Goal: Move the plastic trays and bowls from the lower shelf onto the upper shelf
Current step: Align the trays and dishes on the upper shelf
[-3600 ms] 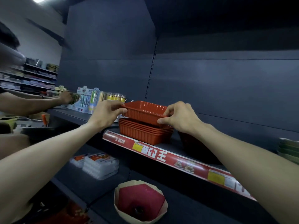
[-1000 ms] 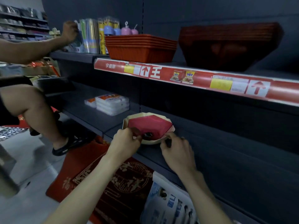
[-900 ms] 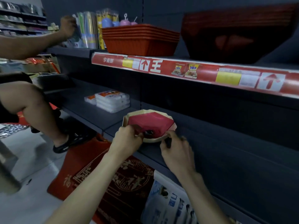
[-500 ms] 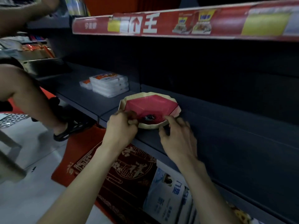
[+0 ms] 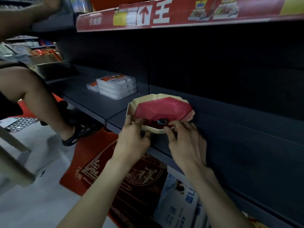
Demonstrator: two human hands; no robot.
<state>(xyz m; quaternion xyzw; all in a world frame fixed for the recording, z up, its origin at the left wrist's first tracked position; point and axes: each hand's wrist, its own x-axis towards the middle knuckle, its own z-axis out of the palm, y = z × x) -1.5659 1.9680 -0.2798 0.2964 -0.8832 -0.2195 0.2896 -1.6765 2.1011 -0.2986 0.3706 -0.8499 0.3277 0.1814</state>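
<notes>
Bowls (image 5: pixel 160 111): red-and-cream, nested, at the lower shelf (image 5: pixel 98 102) front edge.
Left hand (image 5: pixel 133 142): fingers pinching the near rim.
Right hand (image 5: pixel 185 143): fingers pinching the same rim.

Your left hand (image 5: pixel 133 139) and right hand (image 5: pixel 185 142) both pinch the near rim of the nested bowls (image 5: pixel 161 107), red inside and cream outside, at the front edge of the dark lower shelf (image 5: pixel 102 104). Your fingers (image 5: pixel 174 125) curl over the rim on either side of a small dark sticker (image 5: pixel 162 121). White packs (image 5: pixel 116 86) are piled farther back-left on the same shelf, well apart from the bowls. The upper shelf's red label strip (image 5: pixel 164 15) runs overhead, and another person's bare leg (image 5: pixel 32 89) and black sandal (image 5: pixel 77 135) show at left.
</notes>
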